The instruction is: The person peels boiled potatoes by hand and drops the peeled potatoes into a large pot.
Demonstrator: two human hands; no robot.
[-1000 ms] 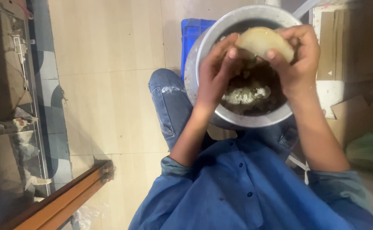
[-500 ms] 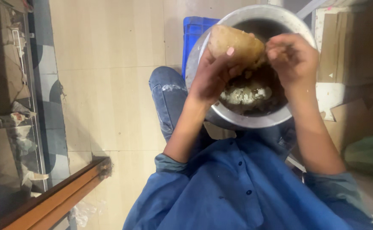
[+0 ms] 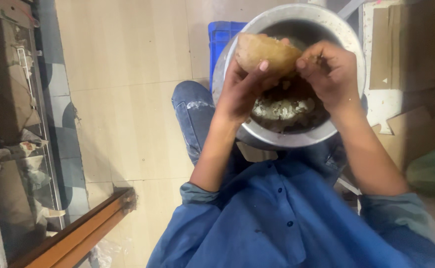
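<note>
A: What's different from a moment ago?

B: The potato has travelled. A second back it sat over the far right part of the metal pot, held between both hands. Now it is over the far left of the rim, and the left hand carries it alone.

A: So how does the left grip stand?

B: Clamped on the potato: thumb laid across its near face, the other fingers wrapped under and behind it.

A: And the right hand?

B: Its fingertips are pinched together right at the potato's right end, touching the skin. Whether a strip of peel sits between them, I cannot tell; the spot is too small and dark.

A: What does the shift mean for the work?

B: My reading is that the potato has been turned to bring a fresh patch of skin to the picking fingers, so the peeling is mid-way, not finished. Much of the brown skin shows yet.

A: Anything below?

B: Pale scraps lie in the bottom of the pot, which rests on the person's lap, with a blue crate beyond it on the floor.
</note>
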